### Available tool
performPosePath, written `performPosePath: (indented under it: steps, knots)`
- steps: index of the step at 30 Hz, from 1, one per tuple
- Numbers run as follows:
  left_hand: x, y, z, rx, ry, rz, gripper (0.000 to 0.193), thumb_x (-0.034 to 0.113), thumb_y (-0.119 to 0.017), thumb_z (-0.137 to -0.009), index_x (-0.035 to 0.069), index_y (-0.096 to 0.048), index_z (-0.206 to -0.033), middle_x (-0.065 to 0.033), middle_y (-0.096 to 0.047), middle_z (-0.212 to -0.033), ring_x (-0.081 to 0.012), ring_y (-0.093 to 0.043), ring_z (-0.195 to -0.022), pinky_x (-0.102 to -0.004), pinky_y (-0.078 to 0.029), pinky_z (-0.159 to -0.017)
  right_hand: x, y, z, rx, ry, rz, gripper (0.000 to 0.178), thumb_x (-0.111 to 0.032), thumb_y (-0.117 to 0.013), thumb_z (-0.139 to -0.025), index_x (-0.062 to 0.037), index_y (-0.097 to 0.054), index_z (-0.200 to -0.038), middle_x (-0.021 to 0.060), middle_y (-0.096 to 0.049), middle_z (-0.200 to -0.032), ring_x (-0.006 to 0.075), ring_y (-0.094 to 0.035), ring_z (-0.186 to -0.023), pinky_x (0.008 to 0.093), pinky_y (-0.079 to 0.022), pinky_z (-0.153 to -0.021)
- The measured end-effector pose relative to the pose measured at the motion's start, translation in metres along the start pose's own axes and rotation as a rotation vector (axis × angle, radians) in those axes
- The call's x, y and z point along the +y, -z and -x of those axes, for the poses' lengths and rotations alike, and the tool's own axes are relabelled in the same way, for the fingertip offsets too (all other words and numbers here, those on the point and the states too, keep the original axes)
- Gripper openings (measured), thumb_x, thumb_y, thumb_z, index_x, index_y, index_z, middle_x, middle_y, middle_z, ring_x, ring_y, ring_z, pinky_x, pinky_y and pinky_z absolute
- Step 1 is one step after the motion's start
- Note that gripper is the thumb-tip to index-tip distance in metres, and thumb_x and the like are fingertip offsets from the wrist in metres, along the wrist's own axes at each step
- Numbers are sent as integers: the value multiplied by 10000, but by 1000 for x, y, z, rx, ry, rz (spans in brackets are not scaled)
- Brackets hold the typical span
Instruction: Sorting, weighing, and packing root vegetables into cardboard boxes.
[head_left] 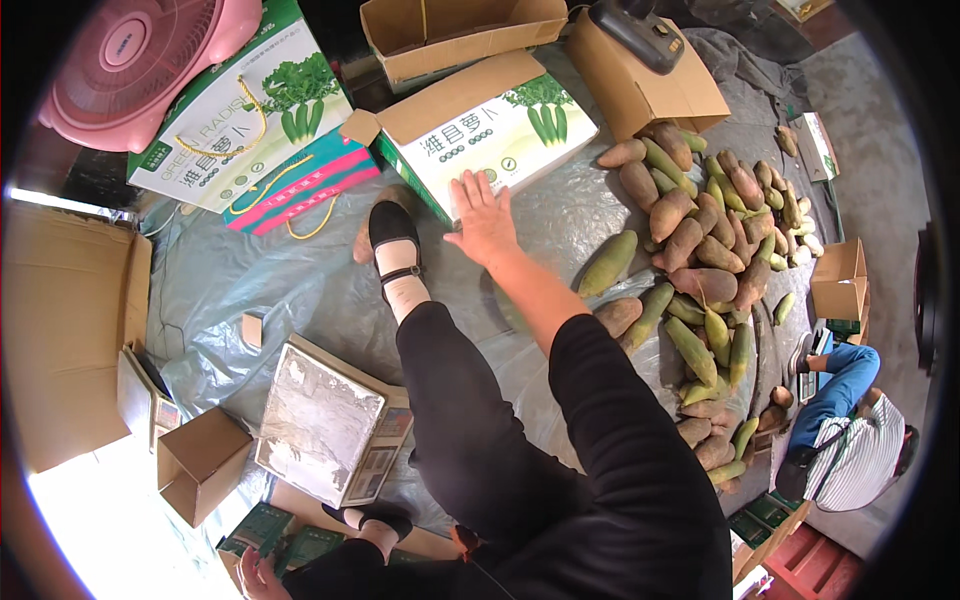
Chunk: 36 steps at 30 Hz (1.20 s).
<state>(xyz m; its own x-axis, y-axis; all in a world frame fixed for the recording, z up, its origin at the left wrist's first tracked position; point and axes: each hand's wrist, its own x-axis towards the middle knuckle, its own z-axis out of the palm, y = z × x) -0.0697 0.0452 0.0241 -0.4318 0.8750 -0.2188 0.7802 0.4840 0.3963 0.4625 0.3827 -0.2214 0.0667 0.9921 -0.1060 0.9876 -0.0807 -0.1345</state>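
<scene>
My right hand [483, 218] lies flat, fingers spread, on the side of a white and green carton [530, 130] printed with green radishes. The carton's brown flap [460, 95] stands folded up at the back. Low at the left edge of my body, my left hand [260, 578] shows only in part; its fingers look apart and nothing shows in them. It is beside a box of dark green packages [262, 525]. To the right of my right forearm spreads a heap of green radishes [690, 350] and brown, soil-coloured roots [685, 240].
A scale with a worn metal plate [320, 420] sits left of my leg, beside a small open cardboard box [205, 460]. Gift bags [300, 190] and a pink fan [125, 45] stand far left. Another person [850, 440] sits at right. Plastic sheeting [210, 290] covers the floor.
</scene>
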Motion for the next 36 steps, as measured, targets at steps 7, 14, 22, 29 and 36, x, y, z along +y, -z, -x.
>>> performPosePath:
  steps: [7,14,22,29,36]
  knots:
    - [79,3,6,77,-144,-280,289,27,-563,-838,-16,-584,-1123,-119,-597,-1027,-213,-563,-880,-305,-482,-748,5,-7,30,32,-13,-61,935,-420,-697,-723,-106,-173,-1431,71,-148,-1501,262,-113,-1387,579,-172,-1061]
    - [46,1,9,176,-140,-156,204,33,-581,-836,6,-633,-1032,-123,-608,-981,-212,-567,-875,-311,-477,-761,10,-14,66,20,-46,-87,999,-369,-739,-685,-62,-146,-1428,115,-133,-1497,290,-105,-1390,596,-202,-1042]
    - [61,5,11,214,-218,-194,177,56,-594,-836,4,-648,-997,-143,-638,-934,-264,-592,-875,-335,-469,-803,38,-35,135,-244,-289,-265,932,-233,-733,-691,-63,-173,-1417,180,-185,-1468,324,-155,-1371,565,-263,-1014]
    - [72,11,21,201,-137,-126,182,71,-609,-827,-2,-648,-990,-151,-634,-928,-268,-583,-884,-340,-464,-812,57,70,136,499,-341,-385,752,-71,-659,-693,-103,-318,-1362,105,-367,-1377,303,-341,-1266,478,-332,-959]
    - [46,10,22,236,-245,-88,174,28,-588,-817,-9,-643,-978,-153,-626,-919,-265,-584,-845,-335,-471,-791,89,113,98,313,102,159,457,1,-530,-719,-120,-513,-1160,70,-516,-1180,255,-448,-1158,560,-280,-998]
